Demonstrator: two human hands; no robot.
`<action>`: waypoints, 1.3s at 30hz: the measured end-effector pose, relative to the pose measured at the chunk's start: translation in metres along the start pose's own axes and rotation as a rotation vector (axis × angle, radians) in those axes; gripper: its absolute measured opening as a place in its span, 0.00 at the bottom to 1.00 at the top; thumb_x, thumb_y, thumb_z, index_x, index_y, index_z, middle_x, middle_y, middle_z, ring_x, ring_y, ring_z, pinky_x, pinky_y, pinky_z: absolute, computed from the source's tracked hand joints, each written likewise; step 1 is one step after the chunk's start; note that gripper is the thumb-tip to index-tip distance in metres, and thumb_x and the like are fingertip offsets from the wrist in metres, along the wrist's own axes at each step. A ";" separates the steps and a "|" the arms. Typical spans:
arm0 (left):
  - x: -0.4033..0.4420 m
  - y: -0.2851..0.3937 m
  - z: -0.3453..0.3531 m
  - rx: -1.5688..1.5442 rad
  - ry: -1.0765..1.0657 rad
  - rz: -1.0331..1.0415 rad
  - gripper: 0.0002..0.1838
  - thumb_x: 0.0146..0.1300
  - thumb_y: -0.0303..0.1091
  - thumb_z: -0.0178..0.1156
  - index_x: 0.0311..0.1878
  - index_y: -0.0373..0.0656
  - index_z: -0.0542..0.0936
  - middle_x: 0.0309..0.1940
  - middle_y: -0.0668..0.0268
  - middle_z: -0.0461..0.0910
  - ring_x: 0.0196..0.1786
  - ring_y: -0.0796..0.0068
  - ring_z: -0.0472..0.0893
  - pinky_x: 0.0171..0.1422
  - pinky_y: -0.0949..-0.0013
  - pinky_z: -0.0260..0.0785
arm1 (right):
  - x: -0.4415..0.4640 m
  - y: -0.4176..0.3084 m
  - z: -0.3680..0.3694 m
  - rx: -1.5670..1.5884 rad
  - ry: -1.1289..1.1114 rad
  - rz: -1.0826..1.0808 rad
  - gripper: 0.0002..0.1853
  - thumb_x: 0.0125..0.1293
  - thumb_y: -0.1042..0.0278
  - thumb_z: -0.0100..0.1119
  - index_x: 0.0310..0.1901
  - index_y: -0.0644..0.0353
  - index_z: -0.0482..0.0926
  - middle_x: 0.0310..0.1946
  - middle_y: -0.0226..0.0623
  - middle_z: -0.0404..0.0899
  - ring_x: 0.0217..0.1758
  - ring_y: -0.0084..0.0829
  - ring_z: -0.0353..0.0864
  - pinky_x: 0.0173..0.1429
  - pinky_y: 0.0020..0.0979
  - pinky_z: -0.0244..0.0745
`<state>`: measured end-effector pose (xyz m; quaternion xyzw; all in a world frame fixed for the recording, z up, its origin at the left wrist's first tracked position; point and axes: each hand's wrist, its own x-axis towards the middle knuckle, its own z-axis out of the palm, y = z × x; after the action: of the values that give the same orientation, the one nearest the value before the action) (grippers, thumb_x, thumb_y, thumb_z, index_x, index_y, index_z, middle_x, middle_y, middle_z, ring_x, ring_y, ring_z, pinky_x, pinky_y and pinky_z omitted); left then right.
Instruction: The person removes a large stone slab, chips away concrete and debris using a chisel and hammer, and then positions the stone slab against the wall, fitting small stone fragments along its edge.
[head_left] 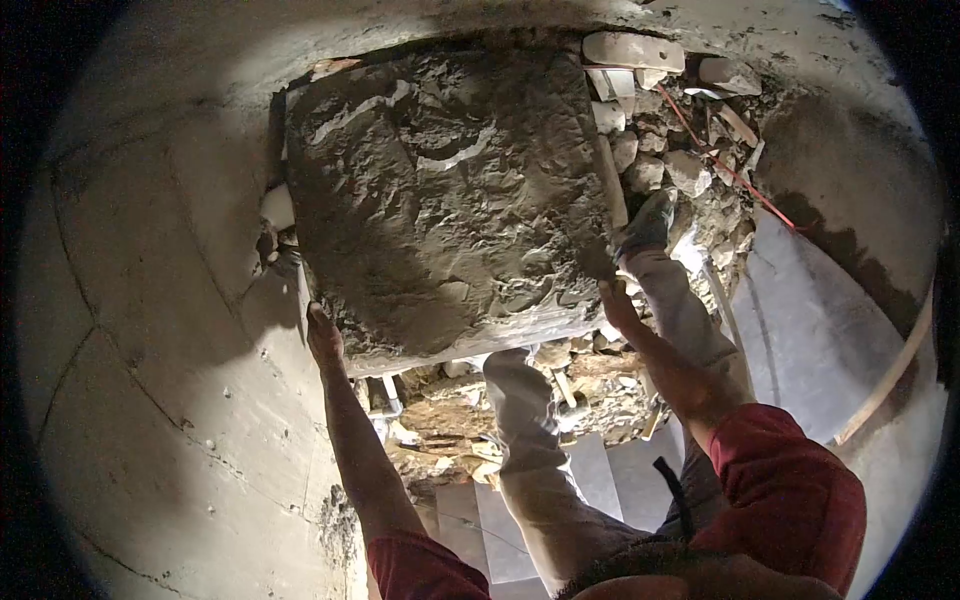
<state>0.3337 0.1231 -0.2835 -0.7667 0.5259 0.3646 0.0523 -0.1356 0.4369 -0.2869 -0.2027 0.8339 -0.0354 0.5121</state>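
A large square slab (450,200), its upper face coated with rough grey mortar, fills the upper middle of the view. My left hand (325,338) grips its near left edge, close to the corner. At the near right corner, my right hand (620,308) is closed around the edge. The fingers of both hands are partly hidden by the slab. A pale strip along the slab's near side is free of mortar. What lies beneath the slab is mostly hidden.
Stones and rubble (665,160) lie to the right, with a thin red cable (735,175) across them. A cracked plaster wall (170,300) rises close on the left. My shoe (650,225) stands beside the rubble. Grey tiles (600,480) and broken debris (450,420) are below.
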 end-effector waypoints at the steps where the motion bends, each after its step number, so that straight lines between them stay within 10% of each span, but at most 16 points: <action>1: -0.002 0.004 -0.001 0.052 -0.002 0.012 0.37 0.61 0.62 0.30 0.58 0.39 0.65 0.56 0.50 0.66 0.60 0.52 0.64 0.61 0.60 0.56 | 0.001 0.006 0.003 0.017 -0.005 0.002 0.39 0.59 0.35 0.36 0.51 0.71 0.57 0.42 0.62 0.70 0.49 0.55 0.69 0.49 0.44 0.63; 7: 0.000 -0.008 0.007 0.162 -0.014 0.023 0.35 0.63 0.59 0.30 0.59 0.38 0.63 0.55 0.48 0.66 0.58 0.49 0.65 0.61 0.57 0.56 | -0.002 -0.001 -0.010 -0.155 -0.166 -0.044 0.26 0.66 0.50 0.36 0.53 0.69 0.59 0.47 0.61 0.67 0.53 0.50 0.67 0.54 0.44 0.61; 13: 0.025 -0.081 0.024 0.448 0.020 0.295 0.34 0.65 0.55 0.31 0.59 0.32 0.59 0.58 0.43 0.61 0.59 0.48 0.64 0.61 0.57 0.57 | 0.007 0.035 0.006 0.015 -0.174 0.148 0.37 0.60 0.37 0.38 0.60 0.61 0.55 0.51 0.57 0.67 0.55 0.52 0.67 0.57 0.42 0.63; 17: 0.026 -0.094 0.023 -0.037 0.010 0.072 0.34 0.65 0.53 0.34 0.61 0.29 0.56 0.59 0.42 0.58 0.61 0.48 0.60 0.64 0.58 0.53 | -0.024 -0.017 -0.033 0.094 -0.186 0.172 0.40 0.59 0.32 0.34 0.61 0.61 0.54 0.49 0.58 0.68 0.54 0.50 0.68 0.56 0.42 0.63; 30: -0.016 -0.032 0.013 -0.031 0.046 0.031 0.38 0.63 0.55 0.39 0.63 0.29 0.50 0.61 0.41 0.52 0.63 0.49 0.57 0.66 0.59 0.52 | -0.028 -0.021 -0.070 -0.054 -0.115 -0.181 0.28 0.60 0.47 0.46 0.54 0.61 0.65 0.41 0.54 0.74 0.47 0.48 0.73 0.50 0.40 0.67; 31: -0.029 -0.019 0.015 -0.316 0.055 0.039 0.27 0.63 0.34 0.46 0.64 0.37 0.54 0.61 0.51 0.57 0.59 0.58 0.63 0.66 0.64 0.52 | -0.014 -0.011 -0.072 -0.163 -0.166 -0.226 0.26 0.60 0.48 0.47 0.52 0.62 0.67 0.40 0.54 0.74 0.46 0.48 0.74 0.50 0.39 0.68; 33: -0.077 0.040 0.012 -0.428 0.069 -0.019 0.27 0.63 0.32 0.47 0.63 0.36 0.54 0.62 0.51 0.56 0.59 0.58 0.63 0.67 0.65 0.51 | -0.019 -0.016 -0.095 -0.160 -0.172 -0.218 0.25 0.60 0.50 0.47 0.51 0.62 0.68 0.39 0.53 0.74 0.45 0.47 0.74 0.49 0.39 0.68; 36: -0.073 0.000 0.023 0.069 0.030 0.426 0.24 0.64 0.31 0.44 0.62 0.37 0.56 0.61 0.48 0.56 0.60 0.57 0.62 0.67 0.64 0.51 | -0.034 -0.024 -0.143 -0.124 -0.102 -0.217 0.22 0.60 0.52 0.48 0.48 0.62 0.69 0.38 0.51 0.75 0.43 0.46 0.74 0.48 0.39 0.69; 39: -0.112 0.011 0.037 0.251 -0.102 0.330 0.25 0.64 0.38 0.44 0.62 0.34 0.57 0.60 0.43 0.56 0.61 0.52 0.60 0.65 0.62 0.53 | -0.073 -0.002 -0.205 -0.101 0.041 -0.175 0.20 0.60 0.54 0.48 0.46 0.63 0.70 0.37 0.50 0.75 0.42 0.45 0.75 0.47 0.38 0.69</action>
<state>0.2854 0.2211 -0.2388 -0.6383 0.6822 0.3379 0.1137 -0.2844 0.4319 -0.1277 -0.2994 0.8242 -0.0422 0.4788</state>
